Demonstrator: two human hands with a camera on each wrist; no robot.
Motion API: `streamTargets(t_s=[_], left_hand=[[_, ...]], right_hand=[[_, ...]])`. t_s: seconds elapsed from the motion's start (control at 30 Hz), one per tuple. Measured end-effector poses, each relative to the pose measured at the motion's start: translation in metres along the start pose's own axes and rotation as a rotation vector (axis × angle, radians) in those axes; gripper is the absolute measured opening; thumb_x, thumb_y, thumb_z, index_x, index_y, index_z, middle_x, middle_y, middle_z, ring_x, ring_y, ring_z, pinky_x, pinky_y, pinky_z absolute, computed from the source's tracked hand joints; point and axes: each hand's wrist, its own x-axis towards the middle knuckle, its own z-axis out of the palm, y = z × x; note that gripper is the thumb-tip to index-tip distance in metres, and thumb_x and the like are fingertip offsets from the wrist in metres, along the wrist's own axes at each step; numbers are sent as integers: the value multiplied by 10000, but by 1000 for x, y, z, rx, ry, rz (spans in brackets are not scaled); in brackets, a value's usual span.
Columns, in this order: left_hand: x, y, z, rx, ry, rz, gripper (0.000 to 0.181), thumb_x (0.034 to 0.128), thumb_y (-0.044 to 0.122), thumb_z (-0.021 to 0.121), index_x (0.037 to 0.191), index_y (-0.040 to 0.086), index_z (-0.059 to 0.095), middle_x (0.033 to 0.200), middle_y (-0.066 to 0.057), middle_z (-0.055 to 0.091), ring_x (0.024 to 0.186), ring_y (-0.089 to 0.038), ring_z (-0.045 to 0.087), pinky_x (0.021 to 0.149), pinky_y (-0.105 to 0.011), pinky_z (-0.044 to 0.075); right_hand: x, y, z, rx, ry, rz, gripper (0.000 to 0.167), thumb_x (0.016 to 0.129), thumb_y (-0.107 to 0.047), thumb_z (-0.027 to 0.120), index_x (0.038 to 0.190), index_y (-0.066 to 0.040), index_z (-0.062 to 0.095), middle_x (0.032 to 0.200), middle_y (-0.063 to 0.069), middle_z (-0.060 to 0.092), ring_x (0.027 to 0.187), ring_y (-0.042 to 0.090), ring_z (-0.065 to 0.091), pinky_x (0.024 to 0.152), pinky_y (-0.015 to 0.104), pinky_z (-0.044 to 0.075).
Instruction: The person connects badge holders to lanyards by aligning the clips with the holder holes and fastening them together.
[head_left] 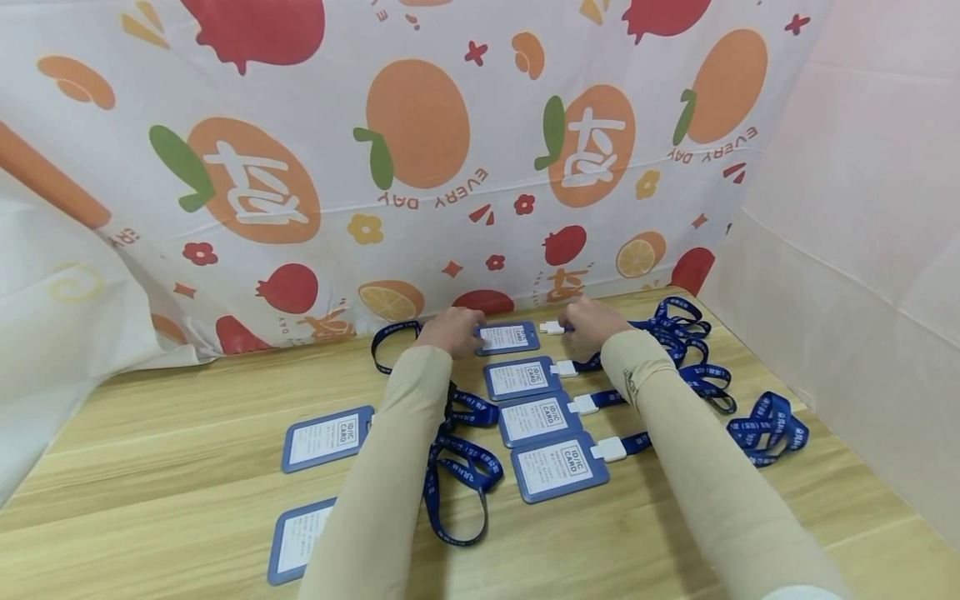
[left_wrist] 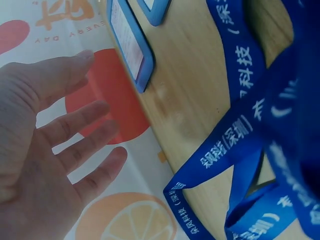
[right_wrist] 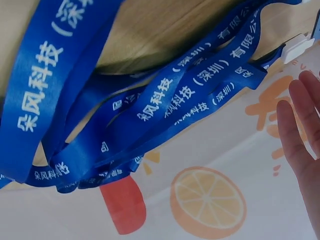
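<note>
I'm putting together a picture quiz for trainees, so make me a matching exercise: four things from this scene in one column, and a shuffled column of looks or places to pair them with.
Things
1. ID card holders
2. lanyards
3. clips
4. hanging cloth

Looks and places
A. plain white
B. fruit-printed, rising behind the table
C. blue edges around a printed white middle
D. blue with pale lettering, lying in loops

Right pairs: 1-C, 2-D, 3-A, 4-B
</note>
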Motion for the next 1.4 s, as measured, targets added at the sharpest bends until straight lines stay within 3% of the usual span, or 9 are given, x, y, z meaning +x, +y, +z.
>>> streamTargets(t_s=[0.13,0.53,0.77,0.97,1.17,1.4], left_hand=[[3,-1,5,-10,-7,-10,403,981,198,696,1358,67,636,1329,-130,634,1122,-293,556,1031,-466,475],[5,-5,11,10,-1,-3,392,999,230,672,1356,70,640,1320,-136,631,1121,-295,549,1049,-467,459],[3,-8,16,28,-25,-13,412,1016,250,639,1395,91,614,1392,-144,589,1183,-311,519,1076,-487,434],[6,-7,20,15,-54,-24,448,1018,244,633,1439,101,572,1452,-134,545,1287,-326,467,1097,-509,404],[10,-6,29,105,-83,3,536,1001,232,664,1498,107,507,1546,-120,457,1423,-335,385,1159,-495,321],[9,-6,32,161,-100,10,458,1023,243,630,1472,185,560,1562,-114,435,1388,-325,420,1134,-497,359]], right_hand=[[2,-1,3,-2,-12,44,282,959,-46,657,1229,23,707,1197,174,695,1122,319,641,995,465,506],[9,1,14,-24,-25,59,328,967,-67,631,1281,18,675,1273,185,660,1214,341,599,1034,478,474],[15,-2,26,-94,-50,73,384,949,-89,661,1327,-17,653,1317,171,639,1242,332,581,1059,467,453],[18,0,30,-72,-62,114,469,943,-114,680,1398,-41,595,1429,178,558,1328,350,507,1104,486,403],[18,-1,35,-52,-104,133,511,961,-125,687,1452,-78,555,1517,164,476,1393,357,436,1135,495,359],[16,0,37,-46,-122,147,541,972,-73,668,1491,-104,516,1551,160,433,1417,360,404,1141,501,347]])
